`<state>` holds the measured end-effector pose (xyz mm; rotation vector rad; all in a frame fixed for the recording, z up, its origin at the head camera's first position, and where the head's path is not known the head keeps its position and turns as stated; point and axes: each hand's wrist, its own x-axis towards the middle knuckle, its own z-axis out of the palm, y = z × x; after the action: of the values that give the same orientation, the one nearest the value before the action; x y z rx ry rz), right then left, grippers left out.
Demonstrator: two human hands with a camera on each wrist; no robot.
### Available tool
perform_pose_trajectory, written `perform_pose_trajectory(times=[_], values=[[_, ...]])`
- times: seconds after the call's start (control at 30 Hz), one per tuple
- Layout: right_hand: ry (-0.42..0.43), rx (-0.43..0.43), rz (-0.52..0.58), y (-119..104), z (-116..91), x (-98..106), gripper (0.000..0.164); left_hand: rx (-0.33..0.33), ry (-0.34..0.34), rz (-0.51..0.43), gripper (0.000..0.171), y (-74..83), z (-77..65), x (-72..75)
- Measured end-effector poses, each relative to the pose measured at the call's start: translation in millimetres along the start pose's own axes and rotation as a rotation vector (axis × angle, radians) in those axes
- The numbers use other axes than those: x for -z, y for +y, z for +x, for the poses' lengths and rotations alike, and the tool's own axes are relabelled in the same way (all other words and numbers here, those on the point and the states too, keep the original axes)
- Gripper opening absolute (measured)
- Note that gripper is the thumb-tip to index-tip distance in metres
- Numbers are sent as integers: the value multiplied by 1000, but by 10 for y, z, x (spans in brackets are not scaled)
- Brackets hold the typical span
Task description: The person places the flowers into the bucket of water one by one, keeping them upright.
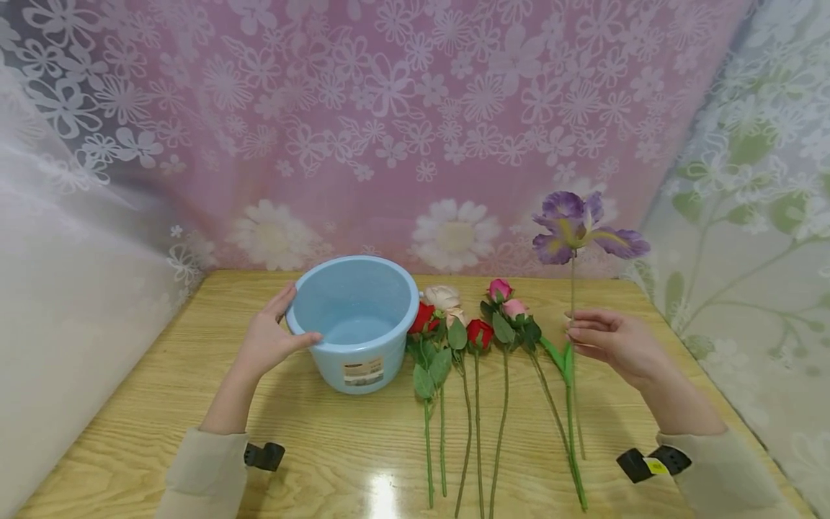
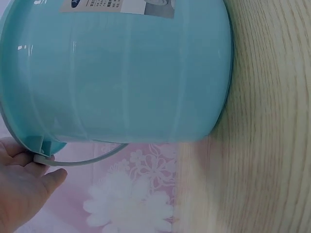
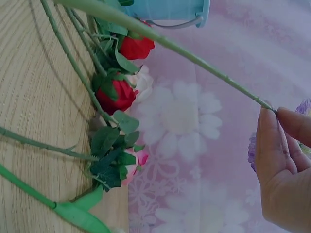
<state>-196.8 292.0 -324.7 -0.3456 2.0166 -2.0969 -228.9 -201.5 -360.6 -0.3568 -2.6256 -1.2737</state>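
A light blue bucket (image 1: 363, 367) stands upright on the table, its inside bare in the head view. My left hand (image 1: 275, 335) holds its rim at the left, thumb on the front edge. In the left wrist view, the fingers (image 2: 22, 162) are beside the pale handle (image 2: 85, 161) where it joins the rim. My right hand (image 1: 616, 342) pinches the thin stem of a purple iris (image 1: 573, 227) with yellow streaks, held upright above the table. That stem (image 3: 209, 70) runs between thumb and fingertips in the right wrist view.
Right of the bucket lie several artificial roses, among them a red rose (image 1: 480, 333), a cream rose (image 1: 442, 296) and a pink rose (image 1: 500, 290), stems toward the front. A bright green leafy stem (image 1: 570, 411) lies near the iris. Floral curtains (image 1: 389, 144) enclose the wooden table (image 1: 311, 461).
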Motion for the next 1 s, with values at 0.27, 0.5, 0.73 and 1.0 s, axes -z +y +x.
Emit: perform_pose_trajectory(times=[0.27,0.5,0.73,1.0], values=[[-34,5,26,-44,22,-110,24,5,13,-153,91,-2,-26,-17],[-39,17,45,-47,11,-122,25,-3,34,-225,81,-106,-16,-8],[-51,18,72,-38,22,-125,26,-5,-2,-241,80,-169,-21,42],[-63,37,77,-68,61,-140,27,-16,1,-241,79,-104,-29,49]])
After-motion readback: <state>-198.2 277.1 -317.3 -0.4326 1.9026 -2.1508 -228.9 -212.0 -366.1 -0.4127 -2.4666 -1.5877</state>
